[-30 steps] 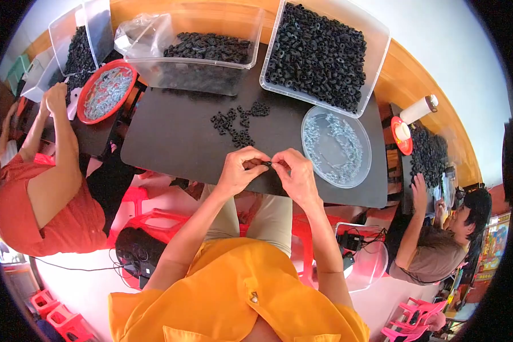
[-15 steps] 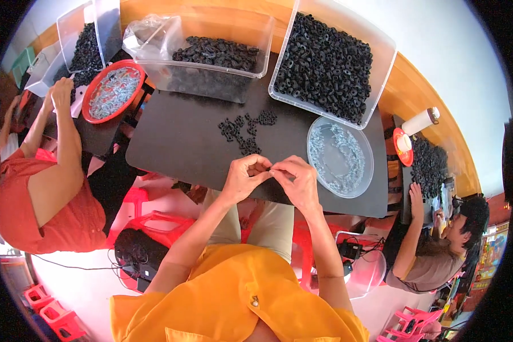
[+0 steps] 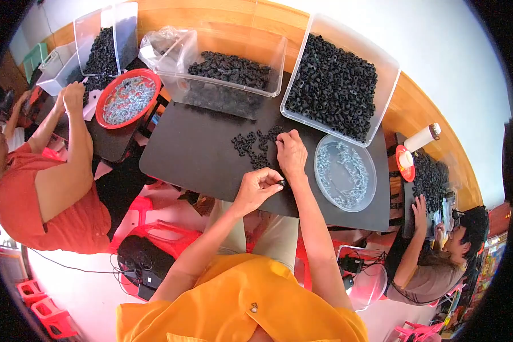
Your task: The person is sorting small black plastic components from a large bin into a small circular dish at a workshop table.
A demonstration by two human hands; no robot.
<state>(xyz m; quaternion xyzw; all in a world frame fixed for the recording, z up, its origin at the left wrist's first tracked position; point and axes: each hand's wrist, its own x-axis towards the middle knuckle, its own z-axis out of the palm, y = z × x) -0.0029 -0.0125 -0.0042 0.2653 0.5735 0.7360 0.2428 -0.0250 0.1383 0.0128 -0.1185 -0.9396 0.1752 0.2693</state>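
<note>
My left hand [image 3: 259,190] pinches a small black ring-like part [image 3: 280,183] between thumb and fingertips, just above the table's near edge. My right hand [image 3: 291,154] reaches farther over the dark table [image 3: 194,145], its fingers bent together at the right end of a loose group of small black parts [image 3: 249,147]. Whatever those fingertips grip is hidden beneath the hand. To the right of it lies a round clear tray [image 3: 374,185] with small shiny, pale pieces [image 3: 354,165] spread round its inside.
A tilted clear bin [image 3: 386,65] full of black parts stands at the far right of the table. Another clear bin [image 3: 179,82] holds black pieces at the far left. Co-workers sit on both sides; a red tray [image 3: 101,114] of shiny pieces is on the left.
My two hands were together at the near edge; now they are apart. The right hand has moved away from me to the black parts, while the left keeps a black part. The view has shifted slightly.
</note>
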